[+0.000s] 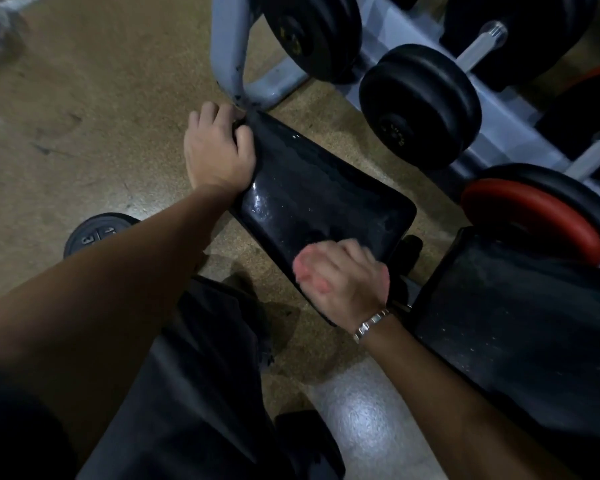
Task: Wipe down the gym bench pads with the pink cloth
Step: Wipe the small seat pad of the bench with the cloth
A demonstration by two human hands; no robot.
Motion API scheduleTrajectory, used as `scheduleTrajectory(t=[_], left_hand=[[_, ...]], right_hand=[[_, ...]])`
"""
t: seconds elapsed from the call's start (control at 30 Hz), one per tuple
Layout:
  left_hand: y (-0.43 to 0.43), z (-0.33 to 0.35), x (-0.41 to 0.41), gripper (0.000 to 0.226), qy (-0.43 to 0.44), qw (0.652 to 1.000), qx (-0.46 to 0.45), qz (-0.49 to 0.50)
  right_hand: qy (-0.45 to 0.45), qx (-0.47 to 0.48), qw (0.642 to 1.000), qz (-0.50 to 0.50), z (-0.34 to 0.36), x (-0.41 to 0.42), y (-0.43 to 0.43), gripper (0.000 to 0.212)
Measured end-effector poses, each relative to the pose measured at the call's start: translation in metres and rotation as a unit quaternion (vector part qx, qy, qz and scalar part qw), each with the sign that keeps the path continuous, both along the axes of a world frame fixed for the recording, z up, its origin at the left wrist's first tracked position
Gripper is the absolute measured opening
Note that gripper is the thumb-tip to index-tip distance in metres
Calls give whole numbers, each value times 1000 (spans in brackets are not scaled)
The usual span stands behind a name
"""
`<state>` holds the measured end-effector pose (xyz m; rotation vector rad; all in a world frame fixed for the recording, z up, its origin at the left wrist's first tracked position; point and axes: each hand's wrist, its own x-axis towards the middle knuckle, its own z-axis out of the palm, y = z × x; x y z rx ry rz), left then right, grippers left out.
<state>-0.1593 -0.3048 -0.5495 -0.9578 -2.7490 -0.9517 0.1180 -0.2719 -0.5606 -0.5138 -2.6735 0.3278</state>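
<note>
Tight at the far tip of the seat pad (323, 188), right up against the grey rack (232, 64); black dumbbell (420, 105) near on the right, back pad (520, 323) just beside across a narrow gap, open floor (101, 116) on the left only. Glossy black, wet-streaked on top. Grips the pad's far left edge with the left hand (219, 147), fingers curled over it. Rests the blurred right hand (343, 275) on the near edge, fingers bent; pink cloth (321, 285) only a pink smear at the knuckles, hold impossible to tell.
</note>
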Motion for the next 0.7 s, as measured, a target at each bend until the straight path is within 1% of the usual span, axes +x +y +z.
scheduleTrajectory(t=[0.07, 0.1, 0.13, 0.17, 0.23, 0.27, 0.3, 0.33, 0.37, 0.43, 0.47, 0.5, 0.53, 0.63, 0.67, 0.7], left_hand=[[-1, 0, 0, 40, -3, 1000, 5, -1], [-1, 0, 1, 40, -4, 1000, 8, 1], [0, 0, 1, 40, -4, 1000, 11, 2], [1, 0, 2, 41, -2, 1000, 12, 4], [2, 0, 2, 42, 1, 1000, 9, 5], [2, 1, 1, 42, 1, 1000, 6, 3], [1, 0, 1, 42, -1, 1000, 4, 2], [0, 0, 1, 43, -3, 1000, 5, 0], [0, 0, 1, 43, -3, 1000, 7, 0], [0, 0, 1, 42, -5, 1000, 11, 3], [0, 0, 1, 42, -6, 1000, 13, 5], [1, 0, 2, 42, -5, 1000, 15, 6], [1, 0, 2, 42, -2, 1000, 14, 7], [2, 0, 1, 43, 3, 1000, 6, 7], [2, 0, 1, 43, 3, 1000, 4, 6], [1, 0, 0, 43, 2, 1000, 4, 4]], right_hand=[[-24, 23, 994, 101, 0, 15, 8, 16], [-38, 40, 990, 127, 1, 18, 17, 16], [-49, 52, 990, 124, 2, 16, 25, 15], [-54, 50, 993, 91, 4, 9, 29, 15], [-42, 23, 999, -23, 9, -11, 24, 15], [-34, 7, 998, -55, 10, -19, 15, 15], [-34, -9, 998, -57, 8, -22, 6, 16], [-35, -18, 999, -29, 5, -19, -2, 17], [-31, -13, 999, 20, 2, -11, -6, 16], [-27, 16, 993, 118, -1, 7, 2, 14], [-35, 33, 989, 142, -2, 12, 10, 15], [-46, 46, 988, 140, -1, 12, 16, 16], [-56, 46, 991, 113, 0, 5, 19, 17], [-48, -5, 998, -44, 11, -30, 4, 18], [-38, -15, 997, -60, 12, -36, -4, 19], [-34, -17, 998, -40, 12, -38, -11, 21]])
